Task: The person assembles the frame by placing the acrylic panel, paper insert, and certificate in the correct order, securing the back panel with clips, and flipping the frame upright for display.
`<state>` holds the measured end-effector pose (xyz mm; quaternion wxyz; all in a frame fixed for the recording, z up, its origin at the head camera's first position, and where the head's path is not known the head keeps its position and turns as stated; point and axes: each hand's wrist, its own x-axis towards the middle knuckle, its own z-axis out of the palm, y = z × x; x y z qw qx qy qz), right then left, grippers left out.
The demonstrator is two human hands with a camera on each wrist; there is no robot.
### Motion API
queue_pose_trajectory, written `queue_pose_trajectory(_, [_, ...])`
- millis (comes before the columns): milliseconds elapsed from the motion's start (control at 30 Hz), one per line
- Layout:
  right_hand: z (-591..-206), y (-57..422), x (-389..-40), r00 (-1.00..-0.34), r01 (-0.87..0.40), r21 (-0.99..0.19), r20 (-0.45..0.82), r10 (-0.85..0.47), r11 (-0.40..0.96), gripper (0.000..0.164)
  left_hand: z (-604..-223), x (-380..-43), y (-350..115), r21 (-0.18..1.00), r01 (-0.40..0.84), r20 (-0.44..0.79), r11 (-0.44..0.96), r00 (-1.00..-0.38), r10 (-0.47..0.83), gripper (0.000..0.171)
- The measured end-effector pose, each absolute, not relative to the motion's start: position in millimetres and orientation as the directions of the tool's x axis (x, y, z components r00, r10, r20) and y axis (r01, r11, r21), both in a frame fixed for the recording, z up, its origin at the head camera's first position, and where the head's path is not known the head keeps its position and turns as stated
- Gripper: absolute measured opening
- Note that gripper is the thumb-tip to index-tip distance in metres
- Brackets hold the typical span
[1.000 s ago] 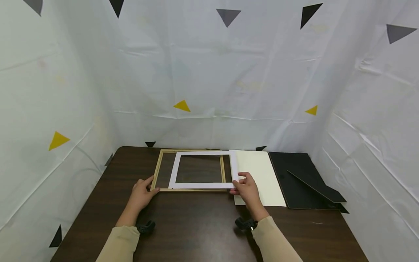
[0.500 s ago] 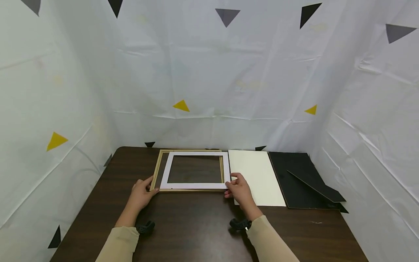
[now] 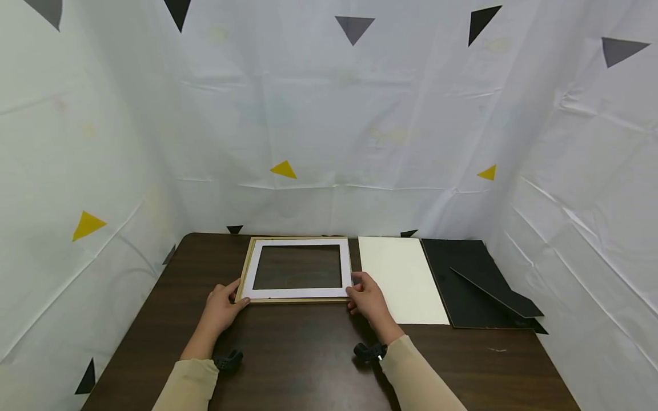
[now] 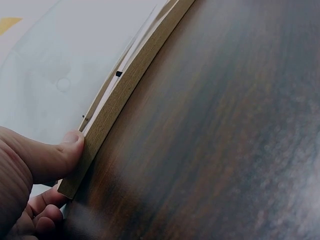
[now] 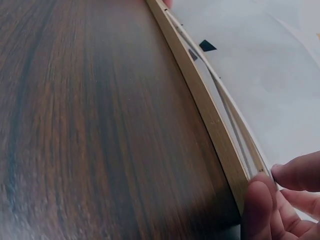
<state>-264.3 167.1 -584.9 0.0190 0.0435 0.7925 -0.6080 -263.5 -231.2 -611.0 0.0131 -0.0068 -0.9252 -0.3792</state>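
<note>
A light wooden picture frame [image 3: 293,301] lies flat near the back of the table. Over it sits a white mat [image 3: 298,293] with a rectangular window, its outline almost within the frame's. My left hand [image 3: 221,308] holds the frame's near left corner, the thumb pressed on the rail [image 4: 120,95] in the left wrist view. At the near right corner my right hand [image 3: 368,299] pinches the mat. From the right wrist, the mat's edge [image 5: 240,112] stands slightly raised above the wooden rail [image 5: 210,120] at that end.
To the right of the frame lies a cream sheet [image 3: 406,279]. Beyond it is a black board [image 3: 452,257] with a flap [image 3: 504,297] standing up at an angle. White cloth [image 3: 308,114] with coloured triangles encloses the dark wooden table [image 3: 298,365].
My right hand has drawn the white mat leftward, from overhanging the frame's right side to lying over the frame. My left hand has stayed at its corner.
</note>
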Motion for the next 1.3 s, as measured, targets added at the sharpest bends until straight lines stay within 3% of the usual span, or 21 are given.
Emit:
queue_pose_trajectory(300, [-586.6, 164.5, -268.4, -0.997, 0.072, -0.906, -0.057, 0.048, 0.417, 0.051, -611.8, -263.7, -230.7, 0.699, 0.033, 0.04, 0.715, -0.999, 0.007, 0.071])
queue_pose_trajectory(600, [-587.6, 163.9, -273.4, -0.999, 0.023, -0.715, 0.008, 0.041, 0.699, 0.053, -611.8, -265.9, -231.7, 0.695, 0.019, 0.02, 0.719, -1.0, 0.007, 0.073])
queue_pose_trajectory(833, [-587.7, 162.6, -271.8, -0.999, 0.035, -0.759, -0.039, 0.009, 0.65, 0.062, -614.2, -266.8, -233.0, 0.697, 0.021, 0.028, 0.716, -1.0, 0.003, 0.072])
queue_pose_trajectory(1300, [-585.8, 164.8, -270.2, -0.998, 0.035, -0.782, -0.062, -0.021, 0.622, 0.061, -616.3, -266.4, -232.5, 0.688, 0.027, 0.034, 0.725, -0.999, 0.005, 0.072])
